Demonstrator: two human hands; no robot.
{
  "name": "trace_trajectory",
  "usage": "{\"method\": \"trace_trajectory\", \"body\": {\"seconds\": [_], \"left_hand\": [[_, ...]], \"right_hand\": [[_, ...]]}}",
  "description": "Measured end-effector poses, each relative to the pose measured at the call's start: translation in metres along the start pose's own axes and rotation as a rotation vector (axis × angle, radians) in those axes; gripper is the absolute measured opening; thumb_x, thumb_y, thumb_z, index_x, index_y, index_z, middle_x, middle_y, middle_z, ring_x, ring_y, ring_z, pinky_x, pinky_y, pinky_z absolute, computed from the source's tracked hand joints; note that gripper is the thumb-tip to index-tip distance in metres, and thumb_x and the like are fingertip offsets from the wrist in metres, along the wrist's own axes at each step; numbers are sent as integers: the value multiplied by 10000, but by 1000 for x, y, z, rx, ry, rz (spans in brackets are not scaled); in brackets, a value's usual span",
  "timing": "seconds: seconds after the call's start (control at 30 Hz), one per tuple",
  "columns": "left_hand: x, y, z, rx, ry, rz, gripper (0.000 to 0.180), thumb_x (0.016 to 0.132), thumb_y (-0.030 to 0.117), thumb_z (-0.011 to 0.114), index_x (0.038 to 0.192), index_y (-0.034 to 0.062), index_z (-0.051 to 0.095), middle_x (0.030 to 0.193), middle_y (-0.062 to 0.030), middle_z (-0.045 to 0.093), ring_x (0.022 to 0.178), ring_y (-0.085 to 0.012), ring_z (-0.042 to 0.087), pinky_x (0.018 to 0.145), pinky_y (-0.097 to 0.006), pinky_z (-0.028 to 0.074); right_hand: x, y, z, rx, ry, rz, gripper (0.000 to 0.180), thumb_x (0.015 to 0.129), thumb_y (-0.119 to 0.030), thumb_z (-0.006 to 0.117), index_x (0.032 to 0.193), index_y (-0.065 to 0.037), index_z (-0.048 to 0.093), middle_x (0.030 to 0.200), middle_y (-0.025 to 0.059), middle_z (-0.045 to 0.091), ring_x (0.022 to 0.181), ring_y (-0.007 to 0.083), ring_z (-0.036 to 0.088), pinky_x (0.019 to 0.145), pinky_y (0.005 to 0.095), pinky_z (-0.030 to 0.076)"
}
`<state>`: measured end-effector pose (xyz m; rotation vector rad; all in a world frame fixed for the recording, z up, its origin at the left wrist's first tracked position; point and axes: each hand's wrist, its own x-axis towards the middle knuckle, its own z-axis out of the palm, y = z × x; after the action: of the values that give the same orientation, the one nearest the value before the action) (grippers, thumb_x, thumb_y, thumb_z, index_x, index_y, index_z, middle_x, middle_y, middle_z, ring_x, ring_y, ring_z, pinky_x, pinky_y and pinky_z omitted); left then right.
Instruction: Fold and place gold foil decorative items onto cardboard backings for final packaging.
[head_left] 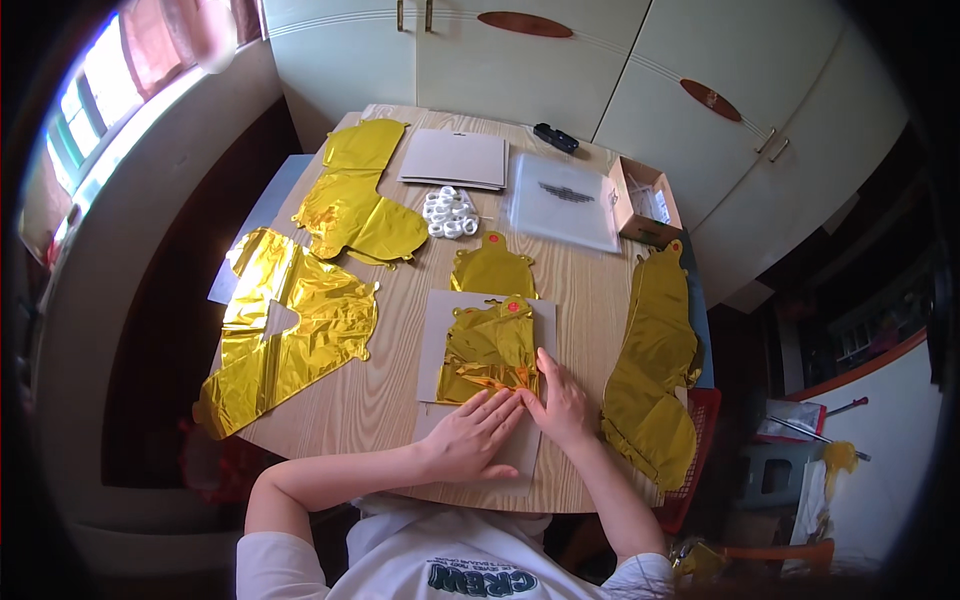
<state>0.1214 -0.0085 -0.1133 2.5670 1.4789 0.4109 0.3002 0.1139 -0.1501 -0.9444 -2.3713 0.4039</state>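
A folded gold foil balloon [490, 345] with a small red dot lies on a grey card [428, 340] in front of me. My left hand [472, 438] is flat, fingers stretched out, its fingertips at the foil's lower edge. Along the lower right edge of the foil rests my right hand [560, 405], fingers stretched and its thumb close to the left fingertips. Neither hand is closed round anything. Just beyond the card lies another gold foil piece [493, 268], partly hidden behind the folded one.
Flat gold foil balloons lie at left [300, 335], far left [365, 190] and right [655, 370]. Toward the back are a stack of grey cards [455, 158], white rings [450, 213], clear plastic bags [565, 205], an open cardboard box [633, 222] and a black object [556, 138].
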Motion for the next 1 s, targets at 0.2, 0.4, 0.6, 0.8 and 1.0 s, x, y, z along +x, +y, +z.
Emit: {"method": "trace_trajectory", "body": {"seconds": [0.2,0.4,0.6,0.8,1.0], "left_hand": [[-6,-4,-1,107,-18,-75,971,890,733,354,1425,-77,364,1497,-255,350,1432,-395,269,1156,-542,185],[-14,-5,-1,168,-35,-168,987,855,786,334,1458,5,371,1517,-246,320,1424,-494,198,1118,-653,133],[-14,-6,-1,174,-41,-194,974,840,807,328,1483,76,363,1530,-257,287,1417,-538,159,1094,-698,117],[-14,-4,-2,181,-102,-210,974,839,811,316,1513,109,313,1553,-252,240,1424,-542,125,1087,-714,108],[-14,-5,1,163,-75,-203,984,827,819,334,1498,100,341,1545,-269,240,1422,-553,101,1088,-718,81]], "right_hand": [[3,-4,-3,4,-2,-3,665,872,-314,695,1408,-51,401,1162,157,629,1035,322,632,833,415,525],[2,-1,0,-8,-9,8,650,879,-332,686,1400,-54,414,1128,157,643,1013,325,640,817,416,529],[9,1,-6,44,-44,62,643,861,-330,708,1385,-66,446,1060,127,675,1003,323,635,823,406,524],[24,7,-8,143,-50,89,719,802,-195,780,1415,-82,423,1022,97,684,948,267,621,844,361,506],[60,13,-15,597,-375,473,883,769,-122,794,1481,-44,279,1079,133,657,1039,216,623,877,362,507]]}}
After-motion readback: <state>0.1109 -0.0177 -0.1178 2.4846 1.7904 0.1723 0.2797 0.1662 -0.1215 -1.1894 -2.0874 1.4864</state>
